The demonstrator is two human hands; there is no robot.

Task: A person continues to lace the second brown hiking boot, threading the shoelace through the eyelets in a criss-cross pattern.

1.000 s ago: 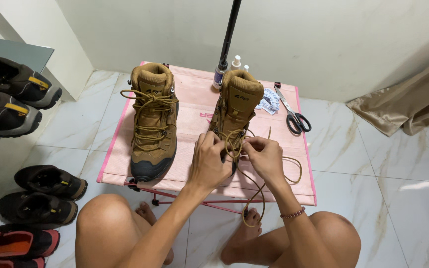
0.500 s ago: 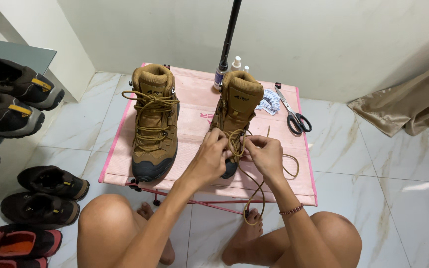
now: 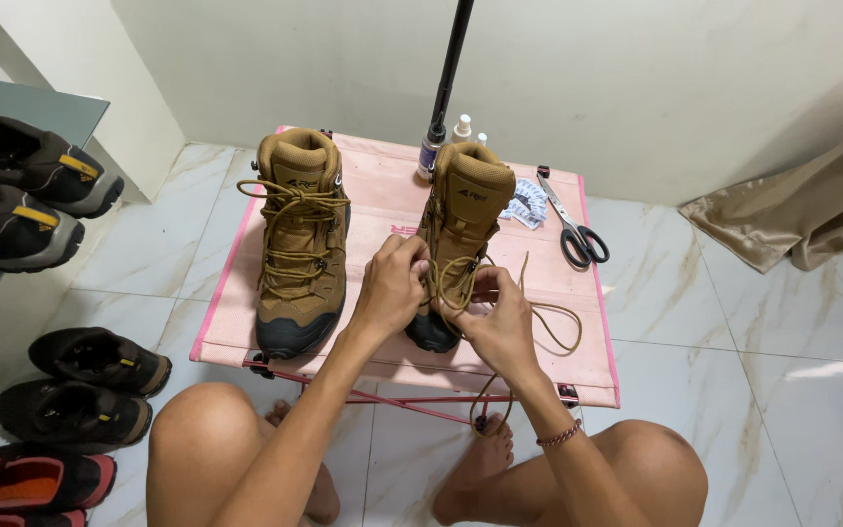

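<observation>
Two tan high-top boots stand on a small pink folding table (image 3: 382, 195). The left boot (image 3: 297, 244) is fully laced. Over the vamp of the right boot (image 3: 468, 205) both my hands work its mustard lace (image 3: 550, 322). My left hand (image 3: 389, 285) pinches the lace against the boot's left side. My right hand (image 3: 501, 317) grips the lace on the right side, and a loose loop trails over the table and hangs off its front edge.
Black-handled scissors (image 3: 572, 230) and a crumpled wrapper (image 3: 525, 205) lie at the table's back right. A black pole (image 3: 446, 83) and small bottles (image 3: 461, 130) stand behind. Several shoes (image 3: 70, 385) line the floor left. A beige curtain (image 3: 802, 210) pools right. My bare knees frame the table.
My hands have shifted slightly up the right boot's lacing, drawing the lace tighter. The loose loop on the table has changed shape a little. The boots have stayed put.
</observation>
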